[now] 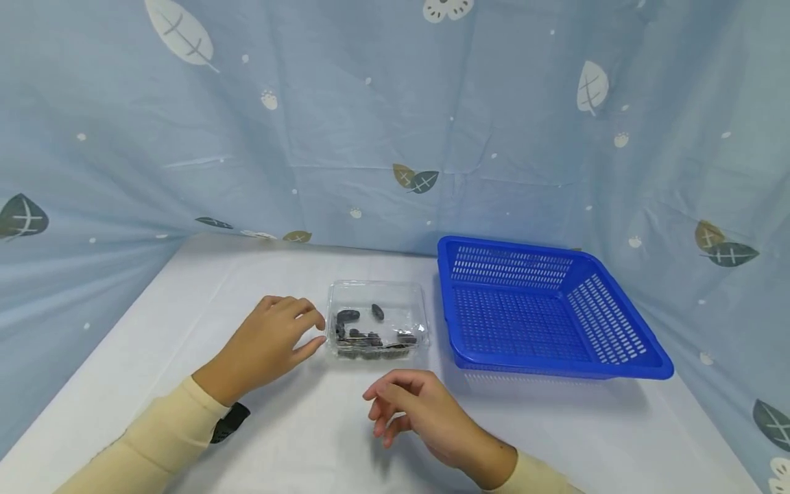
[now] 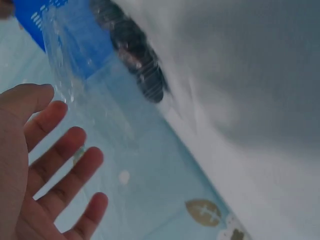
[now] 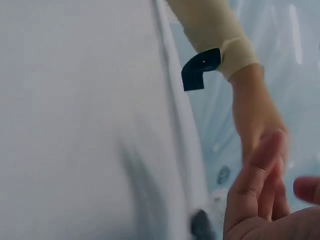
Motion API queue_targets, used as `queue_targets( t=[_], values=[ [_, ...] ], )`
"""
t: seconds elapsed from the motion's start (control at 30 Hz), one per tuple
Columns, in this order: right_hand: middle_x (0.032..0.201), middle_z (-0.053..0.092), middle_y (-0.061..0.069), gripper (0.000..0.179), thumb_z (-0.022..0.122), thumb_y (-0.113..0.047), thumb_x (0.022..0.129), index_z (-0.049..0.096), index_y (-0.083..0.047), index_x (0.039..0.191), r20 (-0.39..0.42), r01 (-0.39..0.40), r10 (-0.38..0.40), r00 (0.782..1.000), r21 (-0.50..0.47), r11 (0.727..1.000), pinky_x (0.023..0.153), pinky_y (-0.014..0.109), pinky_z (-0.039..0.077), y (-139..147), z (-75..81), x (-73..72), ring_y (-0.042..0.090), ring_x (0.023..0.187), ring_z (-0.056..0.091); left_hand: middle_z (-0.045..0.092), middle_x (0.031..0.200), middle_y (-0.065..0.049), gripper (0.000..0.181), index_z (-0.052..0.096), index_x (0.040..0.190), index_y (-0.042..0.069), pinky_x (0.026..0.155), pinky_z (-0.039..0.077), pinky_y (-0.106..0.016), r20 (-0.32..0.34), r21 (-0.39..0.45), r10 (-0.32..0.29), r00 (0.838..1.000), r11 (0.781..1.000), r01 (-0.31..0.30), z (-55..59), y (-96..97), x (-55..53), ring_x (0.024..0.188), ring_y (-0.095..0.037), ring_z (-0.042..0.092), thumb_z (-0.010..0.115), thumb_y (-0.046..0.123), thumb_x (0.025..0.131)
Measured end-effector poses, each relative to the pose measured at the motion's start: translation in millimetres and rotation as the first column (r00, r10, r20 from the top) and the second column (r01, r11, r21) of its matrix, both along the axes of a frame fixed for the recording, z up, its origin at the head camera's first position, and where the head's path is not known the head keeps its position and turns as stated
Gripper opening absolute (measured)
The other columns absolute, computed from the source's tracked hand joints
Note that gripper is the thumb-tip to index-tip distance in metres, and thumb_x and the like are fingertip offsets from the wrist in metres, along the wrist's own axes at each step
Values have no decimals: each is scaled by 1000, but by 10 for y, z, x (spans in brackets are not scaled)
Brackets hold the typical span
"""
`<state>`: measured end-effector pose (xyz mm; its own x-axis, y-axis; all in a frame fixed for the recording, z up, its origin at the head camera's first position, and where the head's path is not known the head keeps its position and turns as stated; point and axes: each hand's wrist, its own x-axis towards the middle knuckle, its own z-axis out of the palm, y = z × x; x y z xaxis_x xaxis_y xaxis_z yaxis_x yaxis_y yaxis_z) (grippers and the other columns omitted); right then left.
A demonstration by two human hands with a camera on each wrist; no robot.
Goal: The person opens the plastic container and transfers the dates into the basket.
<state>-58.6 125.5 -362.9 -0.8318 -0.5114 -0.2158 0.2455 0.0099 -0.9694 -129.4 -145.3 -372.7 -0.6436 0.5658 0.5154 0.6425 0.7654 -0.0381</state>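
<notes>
A clear plastic box [image 1: 395, 296] sits mid-table in the head view. Several dark, elongated, fruit-like pieces [image 1: 348, 315] lie inside, mostly along its near side. My left hand [image 1: 268, 343] is at the box's left side, thumb and fingers apart, fingertips close to the wall. In the left wrist view those fingers [image 2: 70, 145] hold nothing, and whether one touches the box [image 2: 62, 75] is hard to tell. Over the table, nearer to me than the box, my right hand [image 1: 426, 412] hovers with loosely bent fingers and nothing in them.
A blue slotted plastic basket [image 1: 555, 370] stands to the right of the box, with nothing visible in it. Leaf-patterned blue cloth [image 1: 345, 123] hangs behind and beside the white-covered table [image 1: 296, 439]. A black device [image 1: 230, 422] is at the left wrist.
</notes>
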Motion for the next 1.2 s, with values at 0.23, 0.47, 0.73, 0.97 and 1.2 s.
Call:
queue_targets(
  t=[0.23,0.47,0.73,0.97,1.2],
  values=[
    [76,63,-3,38,56,-31,102,65,3,116,271,146,-123,955,-68,987,55,22,54,-338,-299,-217,7,60,61,65,97,2,19,67,85,23,80,51,-42,-46,9,-91,995,996,91,-71,95,10,89,-21,65,85,28,79],
    [73,62,-4,30,54,-30,103,67,-4,108,320,214,-178,930,-80,974,52,19,52,-412,-440,-312,5,56,59,64,97,3,19,68,84,22,79,51,-40,-45,10,-103,994,995,103,-87,97,18,87,-19,64,85,29,77],
    [71,60,-7,32,60,-29,101,68,-1,113,272,277,-238,932,-117,954,49,15,47,-403,-521,-406,2,53,54,65,99,2,20,69,84,23,78,51,-39,-52,6,-118,992,993,119,-106,93,-1,88,-18,64,87,26,76],
    [69,58,-7,34,60,-28,101,69,0,118,266,297,-261,928,-105,949,48,15,43,-407,-542,-408,2,52,50,65,100,2,18,71,83,23,77,51,-38,-53,-2,-130,990,992,130,-97,93,-11,88,-18,64,87,25,76],
    [67,57,-7,36,61,-28,100,69,1,120,257,304,-271,927,-98,948,48,15,41,-416,-547,-417,2,52,50,65,100,2,18,70,83,23,76,51,-38,-50,-4,-134,990,991,134,-87,88,-22,87,-19,65,87,24,77]
  ],
)
